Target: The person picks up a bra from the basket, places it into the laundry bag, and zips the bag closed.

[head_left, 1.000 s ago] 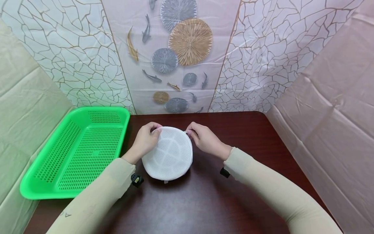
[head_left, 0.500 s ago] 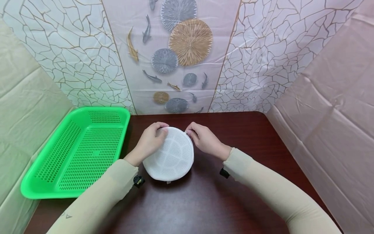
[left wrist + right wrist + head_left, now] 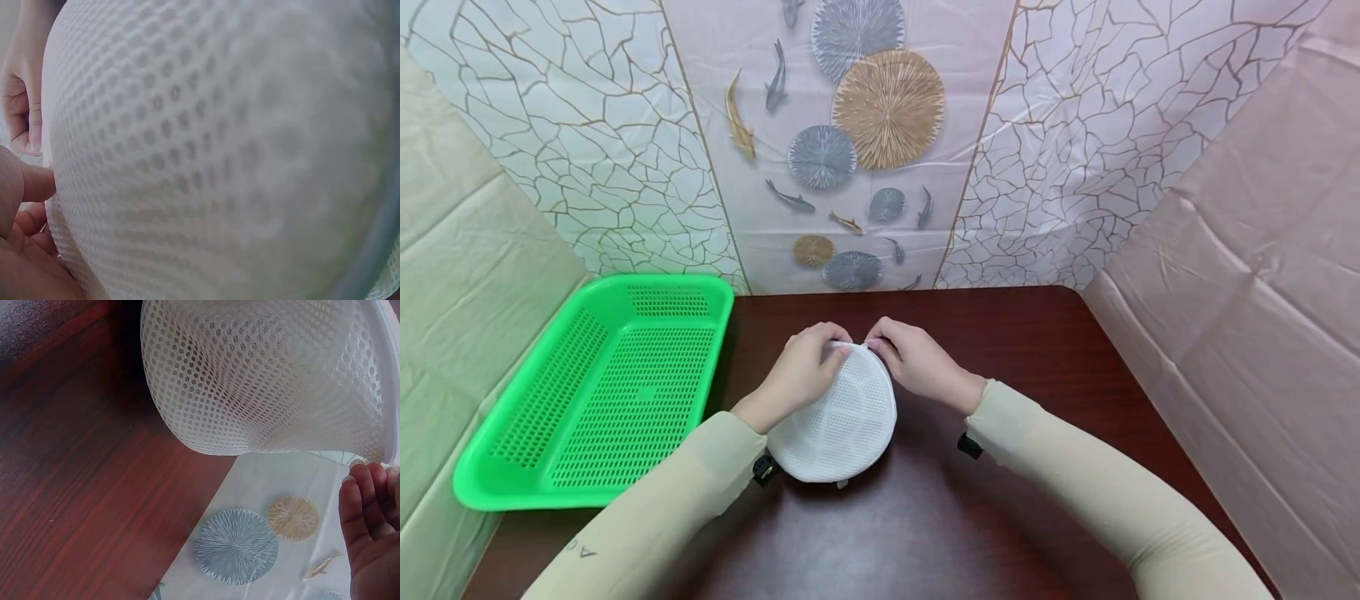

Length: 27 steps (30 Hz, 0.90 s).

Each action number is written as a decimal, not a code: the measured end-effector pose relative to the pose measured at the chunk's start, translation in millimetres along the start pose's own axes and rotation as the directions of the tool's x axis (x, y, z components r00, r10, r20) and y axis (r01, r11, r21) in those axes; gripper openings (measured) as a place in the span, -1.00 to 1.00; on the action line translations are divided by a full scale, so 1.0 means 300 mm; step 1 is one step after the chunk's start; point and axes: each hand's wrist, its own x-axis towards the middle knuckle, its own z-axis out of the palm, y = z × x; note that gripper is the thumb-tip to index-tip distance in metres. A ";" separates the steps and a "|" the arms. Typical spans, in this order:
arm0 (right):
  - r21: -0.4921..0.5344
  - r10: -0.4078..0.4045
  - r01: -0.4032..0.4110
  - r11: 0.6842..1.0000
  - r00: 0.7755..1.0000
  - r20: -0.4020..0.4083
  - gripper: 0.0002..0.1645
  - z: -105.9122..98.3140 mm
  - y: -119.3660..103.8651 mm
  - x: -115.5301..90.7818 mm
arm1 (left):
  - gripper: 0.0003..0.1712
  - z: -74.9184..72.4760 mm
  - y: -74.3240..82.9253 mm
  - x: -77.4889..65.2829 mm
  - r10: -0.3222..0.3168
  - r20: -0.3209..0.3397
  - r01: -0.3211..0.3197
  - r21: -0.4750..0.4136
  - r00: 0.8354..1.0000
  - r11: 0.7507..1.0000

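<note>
A round white mesh laundry bag point(image 3: 842, 417) stands on the dark wooden table, its flat top facing up. My left hand point(image 3: 805, 367) grips its far rim, the thumb lying on the mesh top. Close beside it, my right hand point(image 3: 917, 358) pinches a small piece at the bag's far right edge, perhaps a zipper pull; the fingertips hide most of it. In the left wrist view the mesh point(image 3: 175, 137) fills most of the picture, with both hands at its left edge. The right wrist view shows the bag's bulging mesh side point(image 3: 250, 381) above the right fingers point(image 3: 369, 494).
A green plastic basket point(image 3: 718, 333) with a slotted bottom stands on the left of the table. Patterned cloth point(image 3: 887, 108) hangs behind the table, and plain cloth walls rise at both sides. The brown table top point(image 3: 1000, 333) extends to the right of the bag.
My left hand has slid right along the rim, closer to my right hand. The bag's far edge has come slightly toward me, and my right hand has shifted a little left.
</note>
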 end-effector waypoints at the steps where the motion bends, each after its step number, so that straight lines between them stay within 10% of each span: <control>1: 0.001 0.001 -0.001 1.000 1.000 0.003 -0.94 0.002 0.001 0.000 | -0.94 0.000 -0.001 -0.001 -0.005 -0.002 0.005 -0.002 1.000 1.000; 27: 0.016 0.056 -0.057 0.998 0.998 0.037 -0.90 0.004 0.009 -0.012 | -0.91 -0.011 -0.047 -0.002 -0.132 -0.070 0.123 -0.109 0.989 0.986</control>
